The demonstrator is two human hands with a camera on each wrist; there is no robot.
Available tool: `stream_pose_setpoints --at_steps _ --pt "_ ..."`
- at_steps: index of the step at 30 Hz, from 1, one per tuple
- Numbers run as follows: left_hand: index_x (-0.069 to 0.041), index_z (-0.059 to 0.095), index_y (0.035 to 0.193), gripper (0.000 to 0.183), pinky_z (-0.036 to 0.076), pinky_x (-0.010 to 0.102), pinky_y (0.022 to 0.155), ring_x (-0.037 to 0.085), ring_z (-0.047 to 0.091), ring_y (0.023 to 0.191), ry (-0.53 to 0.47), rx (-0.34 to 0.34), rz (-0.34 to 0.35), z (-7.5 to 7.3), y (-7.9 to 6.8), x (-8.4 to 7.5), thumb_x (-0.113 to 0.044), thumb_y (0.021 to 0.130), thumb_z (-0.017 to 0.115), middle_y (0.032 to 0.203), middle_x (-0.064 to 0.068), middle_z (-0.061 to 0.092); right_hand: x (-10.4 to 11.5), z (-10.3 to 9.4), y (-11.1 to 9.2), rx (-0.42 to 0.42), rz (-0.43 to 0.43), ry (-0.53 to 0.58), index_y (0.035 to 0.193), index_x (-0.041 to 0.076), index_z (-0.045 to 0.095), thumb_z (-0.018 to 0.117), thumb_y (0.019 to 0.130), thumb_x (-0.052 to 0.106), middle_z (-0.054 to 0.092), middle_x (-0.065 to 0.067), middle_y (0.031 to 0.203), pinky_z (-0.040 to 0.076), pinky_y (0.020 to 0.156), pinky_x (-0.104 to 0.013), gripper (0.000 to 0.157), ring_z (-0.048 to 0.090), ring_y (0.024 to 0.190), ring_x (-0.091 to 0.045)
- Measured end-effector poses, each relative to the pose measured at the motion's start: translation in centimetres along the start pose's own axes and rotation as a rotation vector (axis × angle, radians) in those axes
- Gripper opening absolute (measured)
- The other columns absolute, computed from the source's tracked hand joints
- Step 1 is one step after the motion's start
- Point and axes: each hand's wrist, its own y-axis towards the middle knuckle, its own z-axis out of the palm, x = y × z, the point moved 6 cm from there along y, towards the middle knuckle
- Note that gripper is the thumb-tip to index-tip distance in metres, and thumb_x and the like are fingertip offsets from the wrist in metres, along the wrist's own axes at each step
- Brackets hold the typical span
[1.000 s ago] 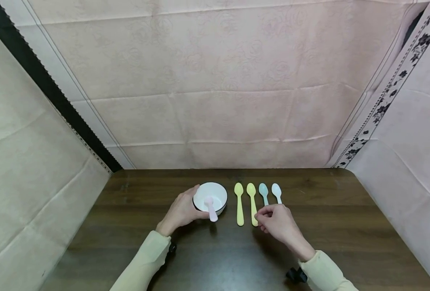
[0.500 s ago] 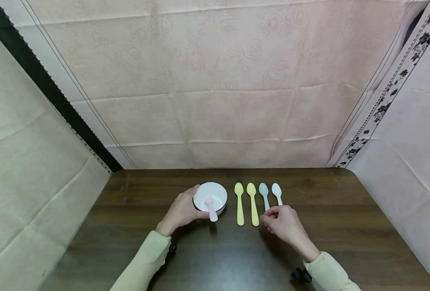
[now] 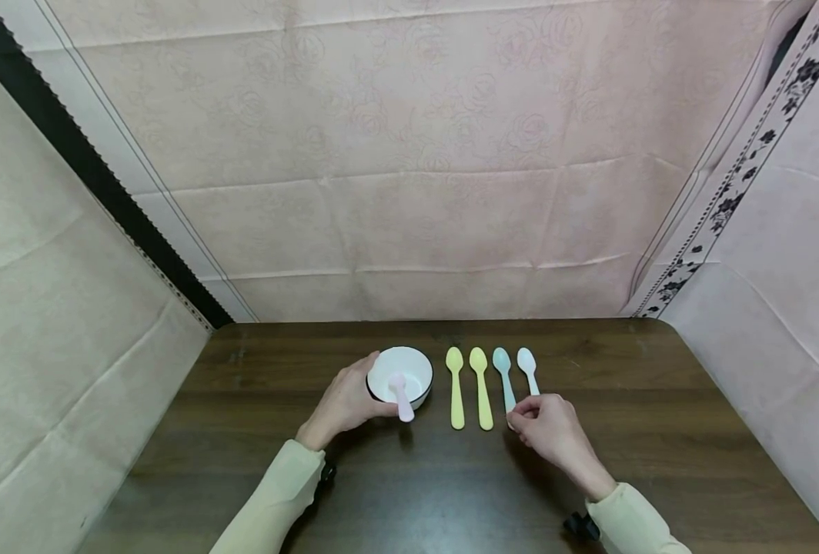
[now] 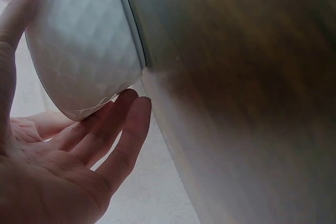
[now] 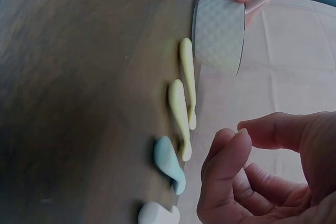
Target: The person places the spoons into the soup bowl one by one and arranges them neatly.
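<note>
My left hand [image 3: 350, 396] holds a white bowl [image 3: 416, 402], its thumb near the front rim and its fingers round the far side. In the left wrist view the bowl [image 4: 81, 40] shows a dimpled outer wall. A pale pink spoon [image 3: 402, 400] leans in it, handle over the rim. My right hand [image 3: 551, 431] hovers at the handle end of a light blue spoon [image 3: 504, 377]. Its fingers are curled, with thumb and fingertip meeting and nothing between them in the right wrist view. Right of that lies a white spoon [image 3: 529, 369], its handle end hidden by the hand.
Two yellow spoons, a left one [image 3: 456, 388] and a right one [image 3: 482, 388], lie side by side between the bowl and the blue spoon. The brown wooden table [image 3: 278, 377] ends at a pale cloth backdrop [image 3: 416, 231], with cloth at both sides.
My right hand has moved right from the second yellow spoon's handle end to the blue spoon's, uncovering more of the blue handle. My left hand, the bowl and the spoons have stayed put.
</note>
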Motion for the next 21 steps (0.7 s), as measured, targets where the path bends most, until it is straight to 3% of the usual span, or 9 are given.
stream_pose_setpoints --at_steps 13,21 --pt "0.003 0.047 0.162 0.115 0.050 0.057 0.119 0.044 0.059 0.147 -0.002 -0.005 -0.001 0.0 0.0 0.1 -0.046 0.073 0.101 0.164 0.023 0.055 -1.6 -1.1 0.1 -0.048 0.000 -0.086 0.092 0.007 0.080 0.073 0.095 0.016 0.070 0.002 0.068 0.045 0.056 -0.028 0.011 0.061 0.063 -0.012" --pt "0.002 0.046 0.162 0.115 0.050 0.057 0.119 0.044 0.058 0.147 0.002 -0.002 -0.005 0.1 0.0 0.1 -0.046 0.073 0.101 0.165 0.023 0.054 -2.3 -1.3 0.4 -0.080 -0.014 -0.143 0.092 0.008 0.082 0.077 0.094 0.017 0.073 0.002 0.076 0.044 0.060 -0.030 0.010 0.057 0.066 -0.013"
